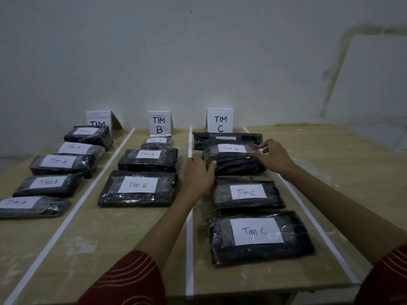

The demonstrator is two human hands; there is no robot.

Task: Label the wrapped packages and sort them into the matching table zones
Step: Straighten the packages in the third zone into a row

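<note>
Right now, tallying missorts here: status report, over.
Tim B package held by its ends, left hand and right hand. Lies in TIM C sign lane, partly covering rear package. Tim C package close in front.

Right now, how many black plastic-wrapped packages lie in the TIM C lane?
4: rearmost package, label unreadable; held Tim B package; middle Tim C package; nearest Tim C package. None looks hidden.
</note>
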